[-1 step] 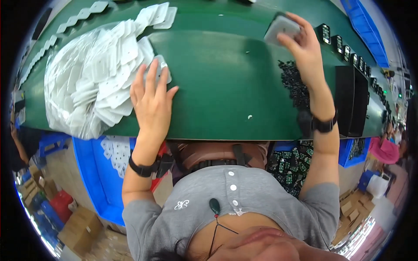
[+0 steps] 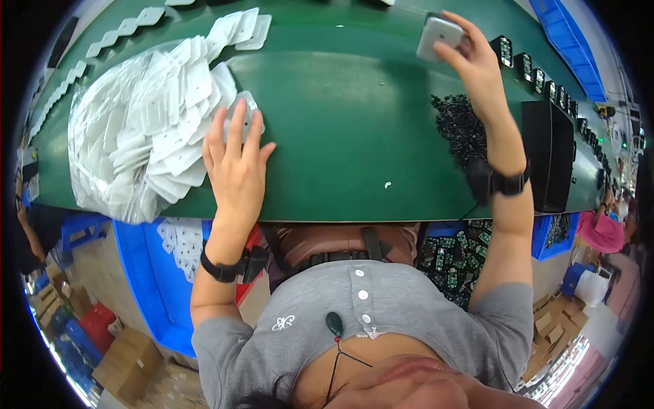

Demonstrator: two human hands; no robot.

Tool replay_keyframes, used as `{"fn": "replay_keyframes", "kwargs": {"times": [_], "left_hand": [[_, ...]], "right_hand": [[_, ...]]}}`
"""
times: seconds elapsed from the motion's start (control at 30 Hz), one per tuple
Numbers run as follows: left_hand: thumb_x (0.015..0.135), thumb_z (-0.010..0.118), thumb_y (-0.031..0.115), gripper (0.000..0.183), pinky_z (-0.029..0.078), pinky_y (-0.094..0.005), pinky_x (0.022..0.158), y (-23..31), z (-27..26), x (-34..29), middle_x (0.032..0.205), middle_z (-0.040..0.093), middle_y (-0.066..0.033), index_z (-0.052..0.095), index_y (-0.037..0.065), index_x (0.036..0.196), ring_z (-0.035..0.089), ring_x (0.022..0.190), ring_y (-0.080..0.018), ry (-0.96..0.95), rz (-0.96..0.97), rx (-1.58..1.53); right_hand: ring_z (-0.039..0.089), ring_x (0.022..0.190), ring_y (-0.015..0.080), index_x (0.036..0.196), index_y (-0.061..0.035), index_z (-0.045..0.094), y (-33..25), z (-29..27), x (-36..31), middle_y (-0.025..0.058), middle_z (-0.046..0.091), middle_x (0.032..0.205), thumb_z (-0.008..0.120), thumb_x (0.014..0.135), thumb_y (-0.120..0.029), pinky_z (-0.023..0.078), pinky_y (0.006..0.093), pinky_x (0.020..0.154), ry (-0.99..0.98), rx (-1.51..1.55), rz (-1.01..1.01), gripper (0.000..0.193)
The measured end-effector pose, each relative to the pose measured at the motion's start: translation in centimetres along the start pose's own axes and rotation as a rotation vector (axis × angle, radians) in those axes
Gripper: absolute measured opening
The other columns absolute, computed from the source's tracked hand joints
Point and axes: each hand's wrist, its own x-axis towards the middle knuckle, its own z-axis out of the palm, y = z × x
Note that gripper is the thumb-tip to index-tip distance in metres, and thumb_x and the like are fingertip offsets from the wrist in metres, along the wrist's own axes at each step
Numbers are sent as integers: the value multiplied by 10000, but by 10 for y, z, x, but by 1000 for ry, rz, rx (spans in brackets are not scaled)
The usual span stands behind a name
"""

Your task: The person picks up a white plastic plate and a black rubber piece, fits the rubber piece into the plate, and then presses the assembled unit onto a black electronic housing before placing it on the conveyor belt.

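Note:
My right hand (image 2: 482,65), at the far right of the green table, grips a flat, rounded-square white cover (image 2: 436,35) with a dark edge behind it. The thumb presses on its white face, and the other fingers are largely hidden behind. On the left, my left hand (image 2: 237,157) lies with its fingers stretched and spread. Its fingertips rest on a white plastic cover (image 2: 249,102) at the right edge of a heap of similar white covers (image 2: 180,102). Part of that heap is inside a clear plastic bag (image 2: 95,150).
Small black parts (image 2: 458,126) lie in a pile below my right hand. Black housings with green circuit boards (image 2: 524,67) line the right side, near a black bin (image 2: 545,157). More white covers (image 2: 127,27) form a row at the far left. Blue bins (image 2: 150,286) stand below the table edge.
My right hand has lifted slightly away from me and turned the white cover more upright. My left hand stays at the heap, almost unmoved.

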Motion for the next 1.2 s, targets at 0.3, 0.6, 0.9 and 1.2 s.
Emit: {"fn": "replay_keyframes", "kwargs": {"times": [0.3,0.6,0.9,1.2], "left_hand": [[776,756,151,391,401,-479,997,13,-2,-6,1309,547,-158,628,-2,1113,460,1272,-377,-11,102,-519],[769,761,310,591,414,-432,884,22,-6,-5,1141,522,-127,586,139,1308,491,1044,-319,-56,-48,-4],[750,793,160,663,424,-419,850,19,0,-2,1075,519,-151,499,32,1331,510,943,-322,9,-109,-261],[773,758,102,556,403,-452,922,46,7,1,1143,536,-158,525,-5,1267,501,1046,-345,154,-36,-257]], "right_hand": [[609,859,132,1148,-13,634,104,-62,144,56,668,984,688,890,-106,510,284,786,-270,-200,219,279],[639,838,236,1104,-14,659,110,-65,149,133,678,952,693,876,-218,511,355,739,-46,-747,-13,308],[607,921,300,1036,-73,606,4,-47,-39,98,602,997,748,794,-297,502,381,788,-223,-979,-151,359],[579,865,299,861,-53,594,35,-24,-85,85,569,877,709,806,-163,472,394,760,20,-874,-257,168]]}}
